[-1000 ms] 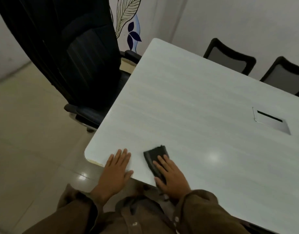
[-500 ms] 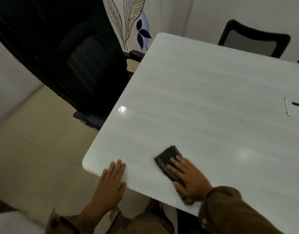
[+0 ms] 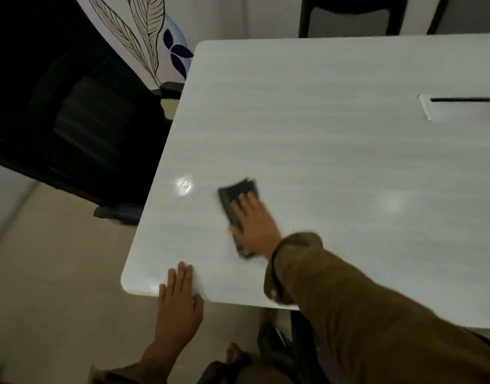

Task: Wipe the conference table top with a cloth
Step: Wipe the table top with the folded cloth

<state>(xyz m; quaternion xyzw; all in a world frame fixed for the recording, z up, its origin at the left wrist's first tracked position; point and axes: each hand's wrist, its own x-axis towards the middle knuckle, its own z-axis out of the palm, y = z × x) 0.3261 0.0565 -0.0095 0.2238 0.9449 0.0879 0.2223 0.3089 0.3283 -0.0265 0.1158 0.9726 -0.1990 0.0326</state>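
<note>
— Pale wood-grain laminate fills most of the view: the conference table, with a rounded near-left corner and a recessed cable box set into the top at the far right. What sits around it?

— 1 big black office chair stands against the table's left edge, and the backrest of a second, mesh-backed chair shows at the far side. Behind the black chair, a wall mural carries outlined leaves and dark blue ones. Beige floor tiles run below.

— And the cloth?

— The dark folded cloth lies flat on the table top, toward the near-left part, just right of a bright light reflection. The right hand presses down on it, fingers spread flat over the fabric, its far and left edges sticking out beyond the fingertips. The hand is slightly blurred. A brown sleeve covers that arm to the wrist.

— The other hand?

— The left hand rests palm down on the near edge by the rounded corner, fingers together and extended, holding nothing, well apart from the cloth.
</note>
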